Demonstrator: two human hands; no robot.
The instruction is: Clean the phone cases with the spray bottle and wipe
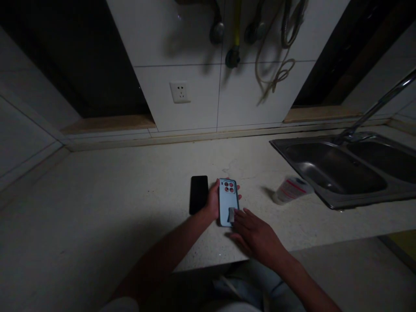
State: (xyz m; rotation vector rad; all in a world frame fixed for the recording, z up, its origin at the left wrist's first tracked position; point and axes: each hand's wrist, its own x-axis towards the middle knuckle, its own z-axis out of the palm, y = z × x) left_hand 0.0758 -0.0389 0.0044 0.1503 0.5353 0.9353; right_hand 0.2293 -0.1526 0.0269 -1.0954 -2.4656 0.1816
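My left hand [213, 200] is wrapped around a light blue phone case [227, 200] from its left side and underneath, fingertips showing past the right edge. Reddish skin shows through the case's round camera holes. On the lower part of the case is a small grey rectangular piece [231, 215]; whether it is fixed there I cannot tell. My right hand [255, 234] touches that piece with outstretched fingertips, its thumb apart below. Just left of my left hand, a black smartphone [198, 194] lies flat on the pale counter [130, 173].
A clear plastic cup [291, 190] with red markings lies tilted near the sink [334, 169], which has a metal faucet [373, 108]. A wall socket [180, 92], pipe valves [232, 57] and a looped cord [281, 78] are on the tiled wall behind.
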